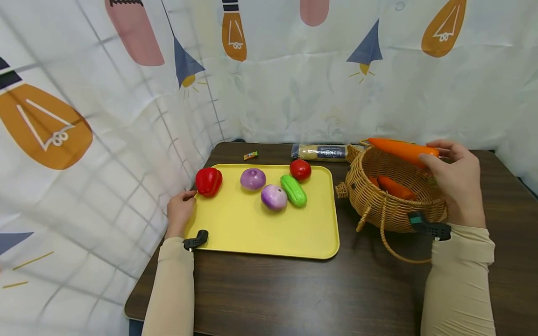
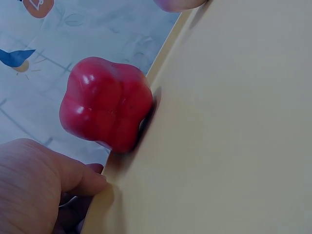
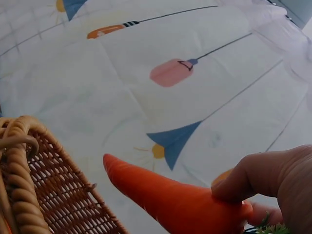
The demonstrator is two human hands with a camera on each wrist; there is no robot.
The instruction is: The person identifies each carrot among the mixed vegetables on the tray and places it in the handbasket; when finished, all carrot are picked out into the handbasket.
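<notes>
My right hand [image 1: 458, 175] grips an orange carrot [image 1: 401, 150] by its thick end, above the wicker basket [image 1: 361, 186]. In the right wrist view the carrot [image 3: 165, 197] points up and left, with green leaf bits near the palm. More carrots [image 1: 397, 188] lie inside the basket. On the left, my left hand [image 1: 181, 212] pinches the rim of the yellow tray [image 1: 244, 233], thumb on top as the left wrist view shows. Just beyond those fingers a red bell pepper [image 1: 208, 182] sits at the tray's left edge.
Two purple onions [image 1: 253, 179], a green cucumber [image 1: 293, 190] and a red tomato [image 1: 300, 170] rest on the tray. Behind it lie a small wrapped candy [image 1: 250, 155] and a spaghetti packet [image 1: 321, 152]. A rope handle [image 1: 399, 256] hangs from the basket onto the dark table [image 1: 315, 294].
</notes>
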